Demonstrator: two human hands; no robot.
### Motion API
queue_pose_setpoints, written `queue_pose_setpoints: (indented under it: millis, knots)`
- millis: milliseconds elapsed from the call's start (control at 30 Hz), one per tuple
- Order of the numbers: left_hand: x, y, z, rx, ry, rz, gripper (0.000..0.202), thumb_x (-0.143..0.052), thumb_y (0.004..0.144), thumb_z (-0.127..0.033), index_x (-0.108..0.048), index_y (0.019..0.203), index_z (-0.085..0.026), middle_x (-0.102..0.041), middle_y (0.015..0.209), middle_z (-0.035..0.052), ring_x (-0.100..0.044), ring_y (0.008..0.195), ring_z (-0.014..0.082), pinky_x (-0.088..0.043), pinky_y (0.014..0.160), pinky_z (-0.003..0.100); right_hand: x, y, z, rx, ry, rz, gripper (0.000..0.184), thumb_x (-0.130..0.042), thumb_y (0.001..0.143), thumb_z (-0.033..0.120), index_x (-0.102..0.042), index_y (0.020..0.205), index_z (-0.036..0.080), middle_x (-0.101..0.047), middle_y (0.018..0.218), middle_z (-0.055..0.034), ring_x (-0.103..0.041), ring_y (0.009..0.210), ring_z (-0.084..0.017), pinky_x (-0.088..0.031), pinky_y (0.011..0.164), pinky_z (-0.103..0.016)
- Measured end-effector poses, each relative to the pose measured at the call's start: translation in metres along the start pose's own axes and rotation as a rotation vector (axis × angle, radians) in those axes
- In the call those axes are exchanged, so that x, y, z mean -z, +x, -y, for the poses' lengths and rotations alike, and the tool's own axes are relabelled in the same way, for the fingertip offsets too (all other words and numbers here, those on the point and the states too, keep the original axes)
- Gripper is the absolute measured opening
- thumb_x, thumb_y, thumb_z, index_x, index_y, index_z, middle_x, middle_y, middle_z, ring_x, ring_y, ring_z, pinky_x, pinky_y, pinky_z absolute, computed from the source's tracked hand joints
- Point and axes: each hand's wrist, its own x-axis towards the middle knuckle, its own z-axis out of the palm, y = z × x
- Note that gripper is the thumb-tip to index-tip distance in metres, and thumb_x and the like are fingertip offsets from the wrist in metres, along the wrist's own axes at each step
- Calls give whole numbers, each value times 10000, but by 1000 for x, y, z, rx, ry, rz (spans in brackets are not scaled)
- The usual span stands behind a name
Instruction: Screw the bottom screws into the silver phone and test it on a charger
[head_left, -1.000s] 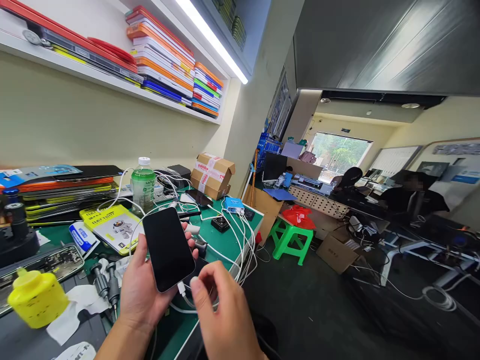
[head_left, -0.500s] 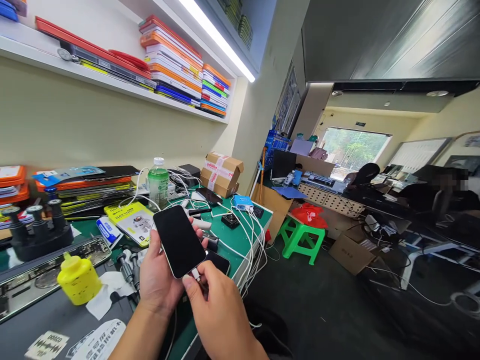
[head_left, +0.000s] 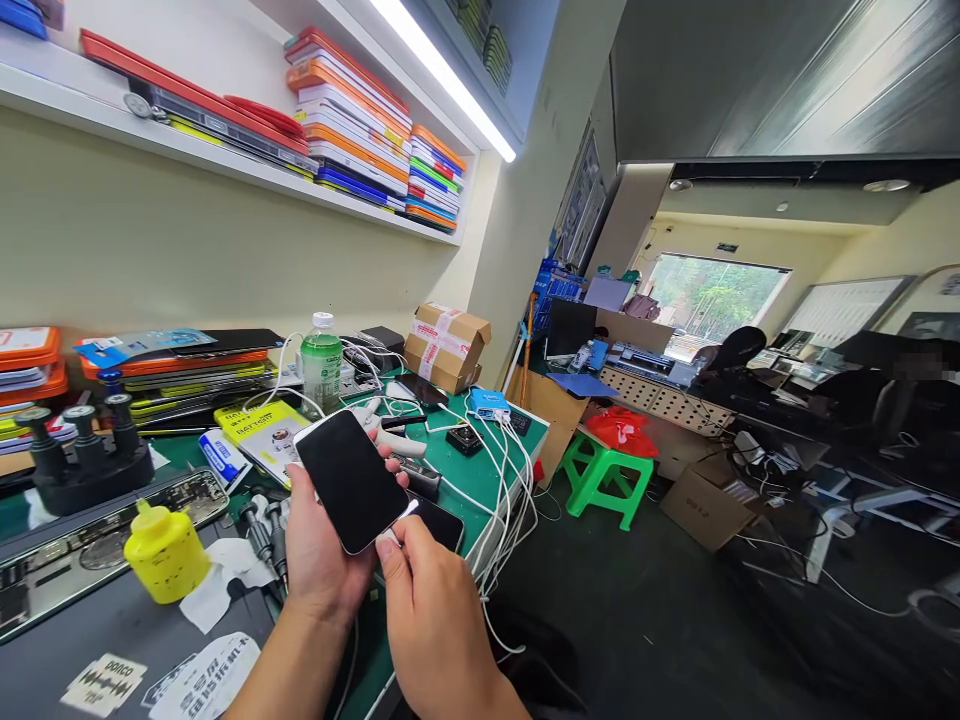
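Left hand (head_left: 319, 560): seen at lower centre of the frame, fingers (head_left: 390, 468) wrapped around a phone (head_left: 351, 480) with a dark screen.
Phone: held above the near edge of the green table (head_left: 480, 485), screen up, tilted.
Right hand (head_left: 435, 620): placed just below the phone, fingers pinched on a white cable plug (head_left: 394, 530) at the phone's lower end.
Second phone (head_left: 439, 522): lying flat on the table, partly hidden under the held one.
Yellow bottle (head_left: 166, 552): standing at lower left.
White cables (head_left: 499, 500): draped over the table's right edge.

- We see our right hand (head_left: 435, 620) has closed in from below and now pinches the white plug (head_left: 405, 510) against the phone (head_left: 351, 480).
- Our left hand (head_left: 319, 555) has tipped the phone flatter.
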Motion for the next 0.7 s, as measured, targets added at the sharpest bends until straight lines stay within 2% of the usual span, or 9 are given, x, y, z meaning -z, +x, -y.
queue_pose_setpoints:
  millis: [200,267,333,367,433,533,600,700]
  knots:
    - [1,9,-15,-95,-67,-77,756,-229,1016,-709,-609,1153,-71,-577,980,110,-606,816,193,-580,766,365,5,-7,-1,18,134,79,448,-262,1058,569,-576,1063,249,-643,875,10,-505,721,-151,-270,655,-323]
    - [1,11,-20,-102,-84,-94,765,-224,1012,-718,-599,1147,-66,-580,986,114,-610,811,197,-590,762,381,5,-8,-6,46,187,79,420,-300,1062,560,-573,1119,246,-649,969,4,-555,859,-152,-348,733,-299]
    - [1,11,-21,-78,-95,-108,771,-213,1017,-710,-587,1170,-53,-586,986,122,-612,798,200,-596,760,395,6,-6,-12,109,238,5,350,-359,1065,503,-557,1212,255,-636,1132,-7,-570,1038,-152,-393,866,-278]
    - [1,10,-21,-65,-99,-113,776,-203,1020,-706,-583,1185,-49,-591,987,127,-615,798,202,-598,768,403,7,-5,-14,139,260,-46,324,-382,1065,474,-563,1212,250,-632,1158,-13,-570,1066,-149,-398,905,-273]
    - [0,10,-19,-54,-102,-118,778,-193,1025,-697,-577,1213,-48,-598,993,132,-621,806,204,-599,796,411,11,-1,-17,175,281,-148,319,-392,1070,455,-615,1101,229,-657,1035,-16,-593,959,-139,-412,871,-270]
    - [-2,9,-17,-54,-93,-111,781,-176,1028,-690,-569,1233,-48,-604,1006,135,-624,807,206,-600,791,415,22,4,-17,152,341,-215,463,-385,1064,530,-607,849,185,-595,757,-16,-540,734,-125,-380,707,-277]
    - [-3,10,-16,-51,-87,-106,783,-168,1029,-689,-572,1221,-47,-608,1008,132,-622,793,201,-600,777,411,29,8,-14,106,549,-136,518,-414,1035,577,-536,762,154,-492,701,-24,-454,676,-120,-343,647,-269]
    - [-3,10,-16,-49,-78,-95,769,-168,1036,-674,-586,1209,-52,-620,1022,138,-631,802,208,-602,784,419,35,15,-8,62,887,109,527,-443,1005,593,-502,747,137,-360,665,-21,-356,649,-121,-345,640,-258]
